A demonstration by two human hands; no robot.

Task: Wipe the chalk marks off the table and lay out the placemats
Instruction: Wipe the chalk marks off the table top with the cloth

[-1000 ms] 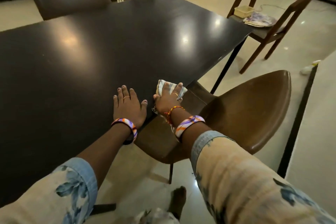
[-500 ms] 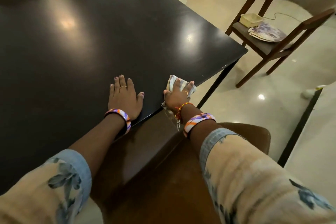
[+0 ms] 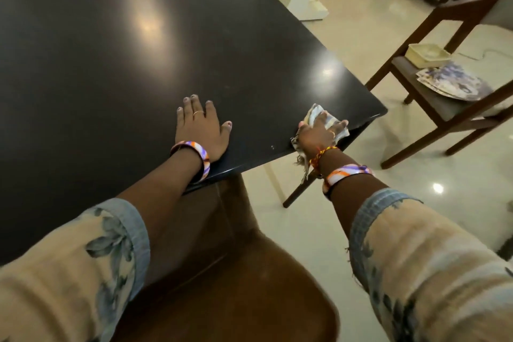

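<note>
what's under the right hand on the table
A striped cloth lies under the right hand, pressed on the table near its corner. Whether chalk remains beneath the cloth cannot be seen.

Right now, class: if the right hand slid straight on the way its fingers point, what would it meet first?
Probably nothing on the table: the right hand, pressing the cloth, points toward the nearby right edge; beyond lies floor, then the wooden chair.
</note>
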